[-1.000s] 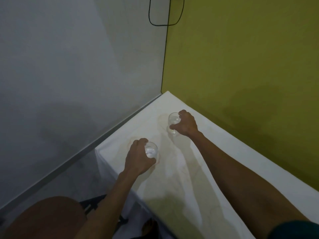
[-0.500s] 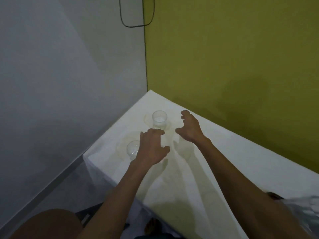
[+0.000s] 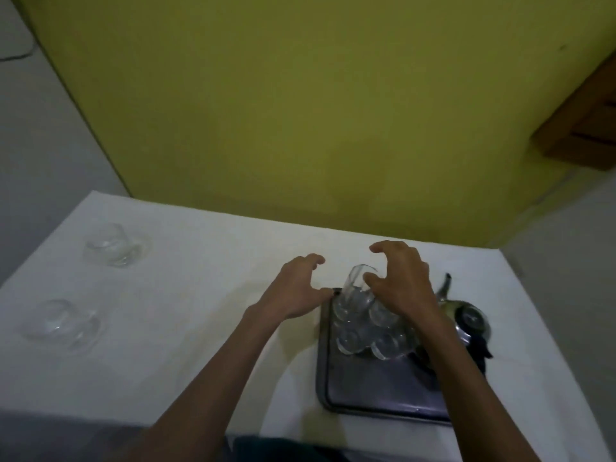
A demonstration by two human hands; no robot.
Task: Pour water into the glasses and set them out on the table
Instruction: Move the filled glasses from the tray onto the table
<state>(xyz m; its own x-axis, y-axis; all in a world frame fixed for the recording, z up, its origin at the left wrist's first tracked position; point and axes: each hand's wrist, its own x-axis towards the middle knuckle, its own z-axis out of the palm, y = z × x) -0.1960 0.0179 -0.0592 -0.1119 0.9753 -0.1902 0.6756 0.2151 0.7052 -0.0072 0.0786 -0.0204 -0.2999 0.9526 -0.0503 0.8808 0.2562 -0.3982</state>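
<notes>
Two clear glasses stand on the white table at the left, one further back [image 3: 115, 248] and one nearer [image 3: 63, 323]. Several more clear glasses [image 3: 366, 323] are bunched on a dark metal tray [image 3: 373, 391] at the right. A steel kettle [image 3: 465, 316] sits at the tray's right side. My left hand [image 3: 293, 291] hovers at the tray's far left corner with fingers spread and loosely curled, holding nothing. My right hand [image 3: 400, 278] is above the glasses with fingers arched, also empty; it hides part of them.
The white-clothed table [image 3: 200, 328] meets a yellow-green wall [image 3: 300, 111] at the back. A wooden piece of furniture [image 3: 590, 121] juts in at the upper right. The table's front edge runs along the bottom left.
Both hands let go of the two glasses at the left and moved right to the tray. The view swung right, bringing the tray, more glasses and kettle into sight.
</notes>
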